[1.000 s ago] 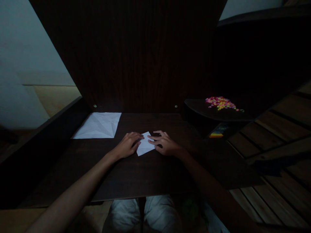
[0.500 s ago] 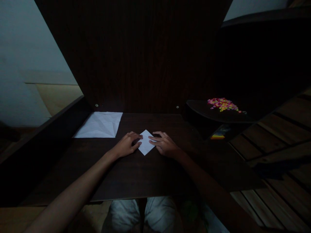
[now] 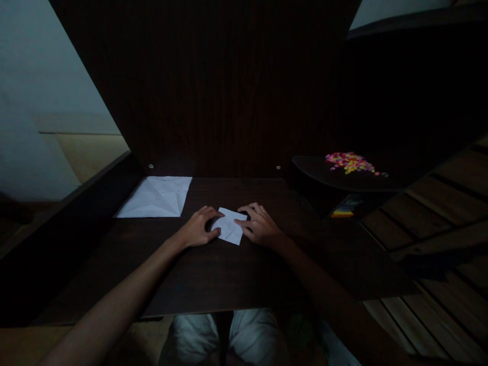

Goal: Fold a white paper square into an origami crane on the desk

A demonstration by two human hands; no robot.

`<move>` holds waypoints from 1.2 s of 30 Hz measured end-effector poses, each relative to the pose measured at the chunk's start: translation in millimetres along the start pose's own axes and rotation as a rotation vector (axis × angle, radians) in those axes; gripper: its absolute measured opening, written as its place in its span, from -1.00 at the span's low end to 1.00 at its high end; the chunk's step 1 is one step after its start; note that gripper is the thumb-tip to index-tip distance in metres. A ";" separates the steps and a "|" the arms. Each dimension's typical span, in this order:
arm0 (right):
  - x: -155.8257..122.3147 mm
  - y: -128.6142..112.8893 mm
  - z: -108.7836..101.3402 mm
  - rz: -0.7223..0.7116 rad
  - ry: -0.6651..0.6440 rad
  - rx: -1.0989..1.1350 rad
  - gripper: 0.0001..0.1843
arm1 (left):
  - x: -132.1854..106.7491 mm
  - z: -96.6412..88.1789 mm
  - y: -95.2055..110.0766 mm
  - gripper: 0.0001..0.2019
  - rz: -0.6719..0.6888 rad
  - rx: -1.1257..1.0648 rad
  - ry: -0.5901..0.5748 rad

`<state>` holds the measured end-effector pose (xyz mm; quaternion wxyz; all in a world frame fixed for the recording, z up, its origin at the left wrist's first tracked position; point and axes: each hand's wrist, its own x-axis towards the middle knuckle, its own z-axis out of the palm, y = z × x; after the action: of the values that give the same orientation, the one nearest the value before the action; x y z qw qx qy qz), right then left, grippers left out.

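Note:
A small folded square of white paper [image 3: 230,227] lies flat on the dark wooden desk [image 3: 198,284], turned a little askew. My left hand [image 3: 201,227] rests at its left edge, thumb and fingers apart, their tips on the paper. At the right edge is my right hand [image 3: 260,225], fingers spread, with a fingertip and thumb touching the paper. Faint crease lines show on the square. Neither hand is closed round it.
A larger creased white sheet [image 3: 156,197] lies at the back left of the desk. On a raised corner shelf [image 3: 312,170] at the right sits a pile of small colourful pieces [image 3: 351,162]. A low side board [image 3: 68,223] borders the left.
The small paper has turned from a diamond position to a nearly straight square. Both hands have stayed beside it, with only slight finger movement.

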<state>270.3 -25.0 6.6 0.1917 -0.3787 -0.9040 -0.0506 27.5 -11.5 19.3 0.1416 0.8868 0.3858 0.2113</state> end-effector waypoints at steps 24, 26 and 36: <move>0.1 3.3 2.0 -0.049 -0.031 0.064 -0.76 | -2.2 5.1 1.5 -0.68 0.207 0.035 0.024; 0.2 3.6 2.3 -0.055 -0.032 0.064 -0.75 | -1.5 6.7 -0.4 -0.71 0.182 0.028 0.046; -0.6 4.5 7.2 0.002 0.006 0.092 -0.78 | -1.8 6.1 5.8 -0.78 0.248 -0.059 0.012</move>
<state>271.6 -20.4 -0.5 0.2118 -0.3702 -0.9044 -0.0098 32.9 -17.2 16.0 0.1380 0.9219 0.2676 0.2437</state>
